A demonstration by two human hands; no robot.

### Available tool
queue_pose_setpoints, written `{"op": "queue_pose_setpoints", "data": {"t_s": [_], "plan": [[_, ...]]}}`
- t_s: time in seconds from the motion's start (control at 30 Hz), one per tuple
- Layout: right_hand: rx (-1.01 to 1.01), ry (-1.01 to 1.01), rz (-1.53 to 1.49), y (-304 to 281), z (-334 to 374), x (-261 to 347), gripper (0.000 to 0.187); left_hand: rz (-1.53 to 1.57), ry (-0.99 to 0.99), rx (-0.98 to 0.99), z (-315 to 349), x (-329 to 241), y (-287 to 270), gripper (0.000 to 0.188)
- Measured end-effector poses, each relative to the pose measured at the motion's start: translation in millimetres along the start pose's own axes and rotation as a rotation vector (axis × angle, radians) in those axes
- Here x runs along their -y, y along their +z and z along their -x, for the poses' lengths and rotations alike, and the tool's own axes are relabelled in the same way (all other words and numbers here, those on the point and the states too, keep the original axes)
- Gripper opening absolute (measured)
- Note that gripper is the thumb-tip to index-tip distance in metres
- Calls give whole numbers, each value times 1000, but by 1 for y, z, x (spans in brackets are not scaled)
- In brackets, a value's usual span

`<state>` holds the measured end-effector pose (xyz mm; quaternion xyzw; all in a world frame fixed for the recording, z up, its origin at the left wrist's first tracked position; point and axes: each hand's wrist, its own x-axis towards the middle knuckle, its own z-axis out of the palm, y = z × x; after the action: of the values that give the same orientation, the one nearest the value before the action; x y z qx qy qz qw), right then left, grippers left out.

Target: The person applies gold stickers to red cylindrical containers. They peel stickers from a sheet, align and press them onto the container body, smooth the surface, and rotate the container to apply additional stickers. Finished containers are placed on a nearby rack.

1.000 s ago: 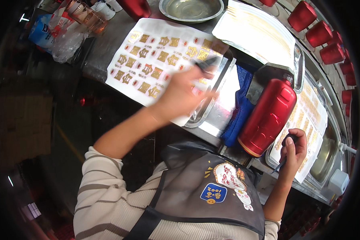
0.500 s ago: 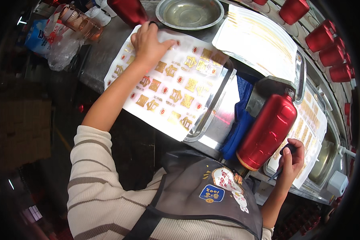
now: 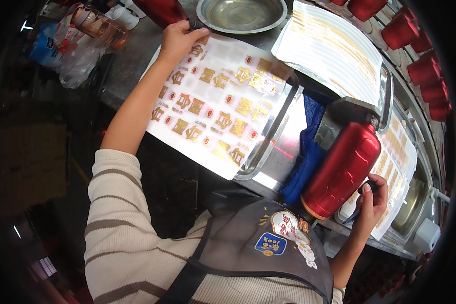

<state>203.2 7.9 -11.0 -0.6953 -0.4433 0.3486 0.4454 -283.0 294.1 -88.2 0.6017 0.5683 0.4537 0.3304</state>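
The bench (image 3: 131, 61) runs from the upper left of the frame down toward the lower right, crowded edge to edge. Largest on it is the sheet of gold decals (image 3: 213, 101) at centre, part of it lying over a shiny metal tray (image 3: 276, 147) and its near edge overhanging the bench front; a careless tug could slide or crease it, or drag it off the edge. A second sheet with gold stripes (image 3: 334, 50) lies to the upper right, and a round steel bowl (image 3: 240, 12) sits at the top.

The red metal bottle (image 3: 342, 169) lies tilted at centre right, propped on a blue cloth (image 3: 304, 162). It looks round and smooth, so it may roll toward the bench front if the hold slackens.

The left hand (image 3: 176, 38) reaches to the top of the frame, fingers curled down on the far corner of the decal sheet beside another red bottle (image 3: 159, 9); pressing there could knock that bottle or smudge a decal.

The right hand (image 3: 372, 200), at lower right, has its fingers closed around a small dark tool (image 3: 366, 186) just beside the lying bottle's base; a slip could scratch the red finish.
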Motion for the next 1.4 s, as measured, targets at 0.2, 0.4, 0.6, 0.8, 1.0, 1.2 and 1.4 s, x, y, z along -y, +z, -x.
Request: {"op": "queue_pose_setpoints", "data": {"t_s": [0.2,0.4,0.6,0.8,1.0,1.2,1.4], "plan": [[-12,29,9,-3,0,1,24,-29,145,-64,41,-69,-9,12],[43,105,-93,6,-4,15,21,25,-103,191,-32,-69,-6,33],[40,113,-102,5,5,19,19,-503,131,57,-95,-31,57,37],[-28,136,-173,-1,20,12,21,-764,179,110,-101,-48,68,31],[61,81,-163,14,19,24,23,-752,168,251,-109,-30,61,26],[275,-466,304,-2,31,26,82,-333,279,40,-52,-83,53,22],[229,-465,421,17,40,3,96,-53,338,180,86,-182,78,14]]}}
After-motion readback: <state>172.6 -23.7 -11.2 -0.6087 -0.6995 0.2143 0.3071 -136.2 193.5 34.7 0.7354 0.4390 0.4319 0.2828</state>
